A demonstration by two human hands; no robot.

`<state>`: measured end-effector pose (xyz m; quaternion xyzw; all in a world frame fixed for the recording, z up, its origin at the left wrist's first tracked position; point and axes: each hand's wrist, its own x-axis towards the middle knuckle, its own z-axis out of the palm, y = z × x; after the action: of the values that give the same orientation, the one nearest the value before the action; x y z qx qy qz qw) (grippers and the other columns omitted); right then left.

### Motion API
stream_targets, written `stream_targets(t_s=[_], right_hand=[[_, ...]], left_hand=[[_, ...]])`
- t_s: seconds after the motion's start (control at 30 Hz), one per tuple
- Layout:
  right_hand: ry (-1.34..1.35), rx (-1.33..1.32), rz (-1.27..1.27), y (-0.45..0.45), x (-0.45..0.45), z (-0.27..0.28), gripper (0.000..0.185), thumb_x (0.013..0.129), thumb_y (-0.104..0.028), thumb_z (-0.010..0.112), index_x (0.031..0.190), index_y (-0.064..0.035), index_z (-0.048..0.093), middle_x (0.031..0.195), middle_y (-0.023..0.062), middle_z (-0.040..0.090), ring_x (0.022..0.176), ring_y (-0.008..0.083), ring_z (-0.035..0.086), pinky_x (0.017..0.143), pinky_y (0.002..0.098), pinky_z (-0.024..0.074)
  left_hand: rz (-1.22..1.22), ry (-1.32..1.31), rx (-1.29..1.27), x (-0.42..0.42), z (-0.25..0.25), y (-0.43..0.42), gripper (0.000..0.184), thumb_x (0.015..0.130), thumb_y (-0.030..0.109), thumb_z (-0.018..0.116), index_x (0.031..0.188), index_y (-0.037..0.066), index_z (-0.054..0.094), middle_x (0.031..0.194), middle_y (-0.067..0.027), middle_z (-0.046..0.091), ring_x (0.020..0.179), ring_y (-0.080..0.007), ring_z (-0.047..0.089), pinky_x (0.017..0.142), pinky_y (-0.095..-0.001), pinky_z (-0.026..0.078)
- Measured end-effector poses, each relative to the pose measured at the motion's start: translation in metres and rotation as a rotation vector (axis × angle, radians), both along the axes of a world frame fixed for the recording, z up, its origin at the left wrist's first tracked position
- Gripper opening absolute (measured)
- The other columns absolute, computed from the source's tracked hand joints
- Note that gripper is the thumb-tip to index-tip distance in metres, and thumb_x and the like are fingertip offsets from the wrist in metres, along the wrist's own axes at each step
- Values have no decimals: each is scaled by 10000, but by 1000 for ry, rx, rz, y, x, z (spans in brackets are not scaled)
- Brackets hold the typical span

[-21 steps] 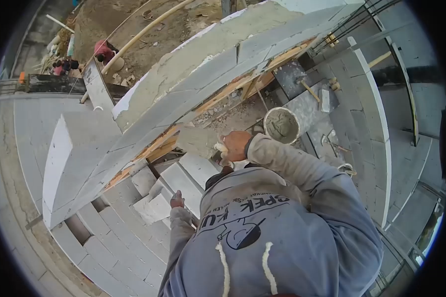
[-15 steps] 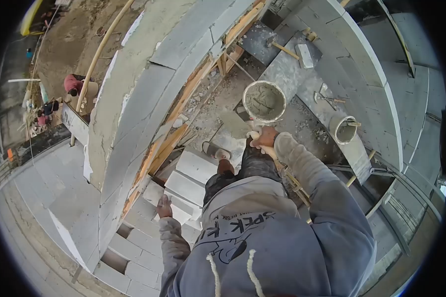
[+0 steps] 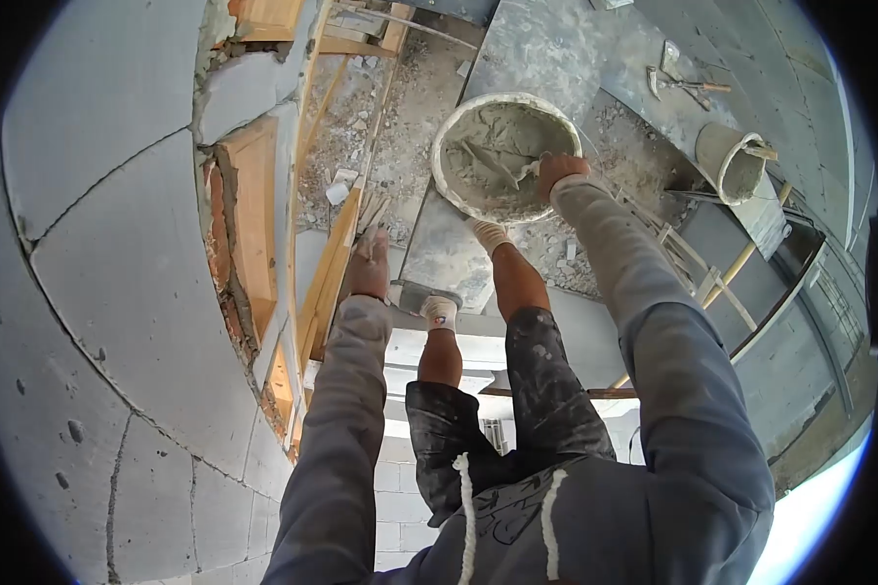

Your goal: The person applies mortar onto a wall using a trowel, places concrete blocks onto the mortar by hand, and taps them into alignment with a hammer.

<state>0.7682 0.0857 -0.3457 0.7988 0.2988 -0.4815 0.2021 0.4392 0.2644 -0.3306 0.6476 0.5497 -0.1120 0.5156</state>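
Note:
My right hand (image 3: 562, 171) is closed round the handle of a trowel (image 3: 495, 162), whose blade lies in the grey mortar (image 3: 512, 134) inside a round bucket (image 3: 443, 185). The hand is over the bucket's right rim. To the left, my left hand (image 3: 369, 265) is raised beside the wooden boards, with its fingers extended and nothing in it. My feet are below the bucket, on a grey plank (image 3: 446, 255).
A block wall (image 3: 117, 253) with a wood-framed opening rises on the left. A smaller bucket (image 3: 727, 148) and a hammer (image 3: 688, 85) are at the upper right. Rubble (image 3: 415, 107) covers the floor beside the planks.
The view has tilted down toward the bucket. My right hand has moved from near my legs to the bucket, and the trowel is now in the mortar. My left hand has reached forward.

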Motion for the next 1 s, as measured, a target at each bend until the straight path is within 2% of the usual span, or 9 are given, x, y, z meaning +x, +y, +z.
stream_targets(t_s=[0.1,0.17,0.3,0.57,0.67,0.73,0.9,0.97,1.0], right_hand=[[-75,44,85,-3,-23,-24,200,826,-187,523,952,-64,619,937,143,670,867,261,665,722,359,538],[-59,89,81,-12,-36,-23,192,828,-177,519,937,-53,618,914,144,671,855,267,668,708,364,542],[-51,196,186,-28,-49,-18,157,816,-137,523,895,-38,617,847,156,670,795,277,675,661,368,550],[143,273,267,-6,-13,13,165,808,-117,520,913,-28,612,837,158,665,778,293,670,657,381,542],[180,281,289,-25,12,37,207,804,-108,510,974,-12,579,814,168,659,785,316,663,681,394,534],[74,63,159,-34,24,40,253,801,-112,502,1022,3,548,847,178,659,813,321,659,717,406,528],[-122,-45,-119,-52,18,-25,271,818,-150,497,1043,-3,530,924,199,657,866,324,654,756,408,523],[-103,-56,-208,-37,-3,-28,263,823,-147,492,1040,-2,526,927,206,655,870,327,653,760,411,523],[-83,-71,-294,-29,-19,-27,256,828,-145,487,1036,0,522,931,213,654,875,329,652,763,413,522]], left_hand=[[91,24,-50,92,-34,-13,551,925,443,467,1191,-33,543,1147,-224,592,1067,-323,574,915,-334,422],[456,-65,-212,98,-106,-40,619,919,494,452,1163,-67,549,1137,-222,602,1051,-296,583,903,-329,419],[394,-13,-408,128,-102,-44,646,912,522,457,1144,-70,571,1064,-195,636,1003,-210,585,862,-306,426],[325,-62,-325,130,-83,-35,711,911,582,396,1137,-67,580,1034,-124,640,954,-172,576,850,-265,425],[369,122,-590,130,-69,-17,757,908,605,357,1241,-60,501,1205,-166,567,1115,-183,528,936,-273,392],[258,-61,-774,132,-64,-7,882,831,749,223,1452,125,205,1442,-232,281,1320,-398,293,1084,-499,170],[240,-66,-713,134,-81,-16,880,836,729,293,1451,106,199,1468,-178,263,1321,-408,284,1081,-487,186],[355,-72,-578,130,-95,-26,677,943,482,414,1387,-18,311,1361,-170,435,1258,-209,411,1010,-268,325],[350,-59,-578,130,-92,-31,677,943,482,414,1387,-18,311,1361,-170,435,1258,-209,411,1010,-268,325]])
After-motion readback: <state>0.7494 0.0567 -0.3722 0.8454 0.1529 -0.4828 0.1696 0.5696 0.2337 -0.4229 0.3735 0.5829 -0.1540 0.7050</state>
